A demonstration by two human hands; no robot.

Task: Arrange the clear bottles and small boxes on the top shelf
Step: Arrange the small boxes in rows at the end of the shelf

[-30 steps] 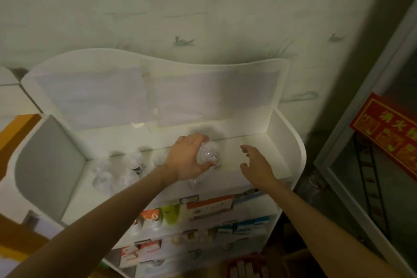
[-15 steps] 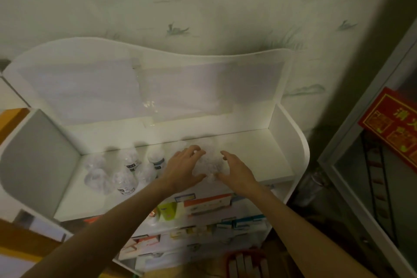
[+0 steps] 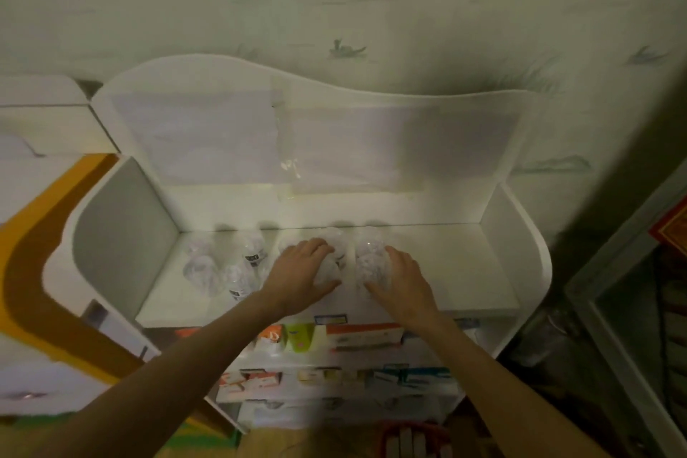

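Both hands setting clear bottles on the top shelf (image 3: 464, 271).
Left hand (image 3: 301, 273) cups one clear bottle (image 3: 334, 257), right hand (image 3: 399, 281) another (image 3: 368, 260); best nudged gently leftward, upright, against the standing cluster (image 3: 230, 268).

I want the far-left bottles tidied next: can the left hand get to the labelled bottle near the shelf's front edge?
Probably yes. The labelled bottle stands just left of the left hand, with nothing between them. That hand is wrapped around another clear bottle, so it must let go first.
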